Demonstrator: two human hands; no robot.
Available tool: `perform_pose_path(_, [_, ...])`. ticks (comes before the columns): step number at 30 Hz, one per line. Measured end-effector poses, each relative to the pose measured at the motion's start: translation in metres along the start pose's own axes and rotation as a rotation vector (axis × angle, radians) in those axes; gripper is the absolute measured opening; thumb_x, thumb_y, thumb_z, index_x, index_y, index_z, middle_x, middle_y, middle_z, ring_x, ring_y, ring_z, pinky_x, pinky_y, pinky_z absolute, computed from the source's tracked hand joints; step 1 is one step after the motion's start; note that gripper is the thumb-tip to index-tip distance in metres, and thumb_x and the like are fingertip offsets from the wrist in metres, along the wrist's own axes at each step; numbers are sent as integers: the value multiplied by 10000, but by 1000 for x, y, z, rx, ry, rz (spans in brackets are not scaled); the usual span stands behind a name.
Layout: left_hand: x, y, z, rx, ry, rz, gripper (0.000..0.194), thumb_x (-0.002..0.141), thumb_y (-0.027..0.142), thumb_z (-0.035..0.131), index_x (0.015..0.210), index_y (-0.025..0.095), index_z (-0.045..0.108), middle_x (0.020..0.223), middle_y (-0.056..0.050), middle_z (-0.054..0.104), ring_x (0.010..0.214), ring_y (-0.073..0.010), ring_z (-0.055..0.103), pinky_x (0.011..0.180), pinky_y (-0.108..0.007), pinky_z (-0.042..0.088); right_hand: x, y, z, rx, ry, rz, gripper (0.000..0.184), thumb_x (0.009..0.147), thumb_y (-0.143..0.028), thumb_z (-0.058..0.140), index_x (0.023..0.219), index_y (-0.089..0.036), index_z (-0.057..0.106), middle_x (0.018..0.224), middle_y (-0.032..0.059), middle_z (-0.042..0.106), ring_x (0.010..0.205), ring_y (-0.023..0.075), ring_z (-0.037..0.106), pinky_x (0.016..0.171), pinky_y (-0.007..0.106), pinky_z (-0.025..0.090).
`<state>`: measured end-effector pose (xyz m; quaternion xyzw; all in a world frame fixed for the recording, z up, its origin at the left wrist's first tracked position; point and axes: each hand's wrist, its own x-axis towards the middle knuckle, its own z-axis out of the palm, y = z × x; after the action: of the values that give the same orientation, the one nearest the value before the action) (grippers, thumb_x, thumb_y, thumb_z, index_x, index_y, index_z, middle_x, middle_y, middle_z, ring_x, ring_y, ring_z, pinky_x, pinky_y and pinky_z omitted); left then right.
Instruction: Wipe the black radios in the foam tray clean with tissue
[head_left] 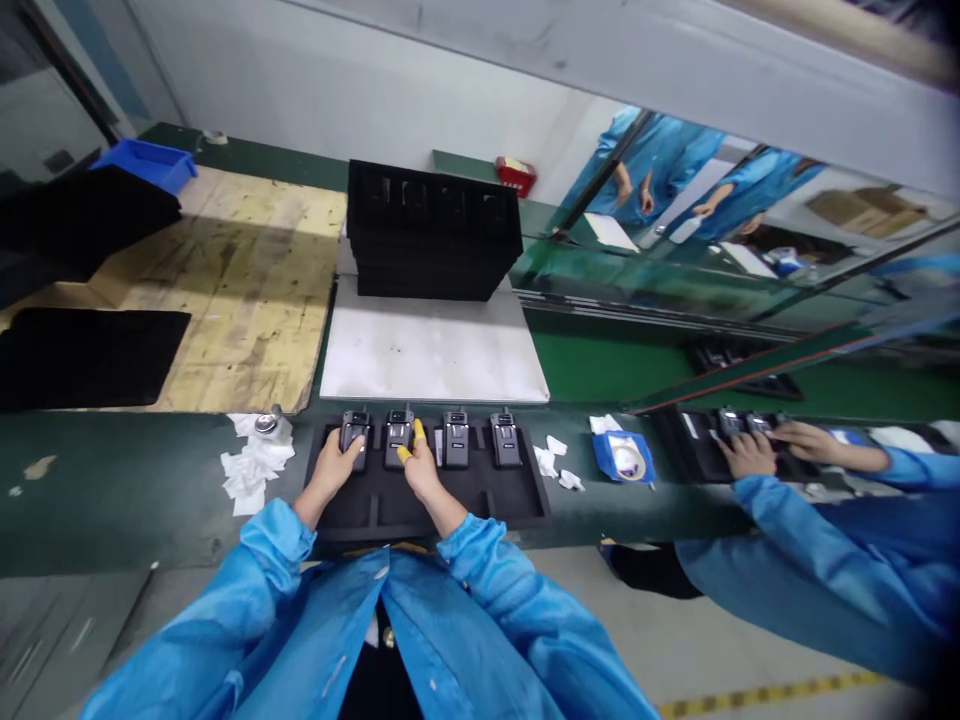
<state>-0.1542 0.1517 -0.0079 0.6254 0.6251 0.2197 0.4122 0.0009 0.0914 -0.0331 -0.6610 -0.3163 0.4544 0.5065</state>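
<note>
A black foam tray (435, 510) lies on the bench in front of me, with several black handheld radios with short antenna stubs in its upper row. My left hand (335, 472) is closed round the leftmost radio (355, 430), thumb on its front and fingers along its left side. Yellow finger covers show on my right hand (421, 470); its thumb lies on the lower right edge of the second radio (397, 432) and a finger runs up beside it. The third radio (455, 440) and the rightmost radio (506, 440) rest untouched in the tray.
Stacked black trays (431, 240) stand on a white board (435, 345) behind. Crumpled white tissues (251, 470) and a small metal-topped container (266, 424) lie left. A tape roll (626, 458) sits on blue material at right. Beyond it, a co-worker's hands (750, 455) work over another tray.
</note>
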Motion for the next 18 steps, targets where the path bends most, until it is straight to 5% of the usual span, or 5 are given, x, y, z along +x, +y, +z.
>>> perform_pose_path(6, [3, 11, -1, 228, 76, 79, 521, 792, 426, 512, 1177, 76, 501, 1100, -204, 587, 1101, -333, 536, 948, -450, 409, 4, -17, -4, -185, 41, -10, 617, 761, -80, 476, 1372, -63, 396, 1377, 189, 403, 1334, 225, 349, 1150, 395, 237])
perform_pose_path(11, [-2, 36, -3, 361, 131, 160, 699, 776, 434, 482, 1305, -12, 379, 1284, -280, 440, 1281, -412, 343, 1044, -537, 284, -9, -31, -28, -281, -1, -167, 548, 797, -125, 491, 1344, -140, 466, 1401, 108, 398, 1337, 170, 343, 1157, 313, 258])
perform_pose_path(14, [-1, 44, 1, 403, 155, 166, 830, 699, 509, 531, 1329, -3, 354, 1316, -293, 411, 1278, -451, 330, 1018, -584, 288, -14, -35, -72, -313, 85, -345, 485, 852, -213, 466, 1337, -198, 476, 1370, 73, 432, 1303, 149, 375, 1140, 318, 294])
perform_pose_path(18, [6, 41, 9, 513, 197, 99, 914, 615, 608, 530, 1311, 32, 384, 1300, -288, 455, 1242, -468, 392, 966, -585, 363, -9, -30, -183, -359, 451, -372, 377, 901, -252, 405, 1244, -244, 563, 1311, 57, 490, 1275, 146, 388, 1135, 325, 275])
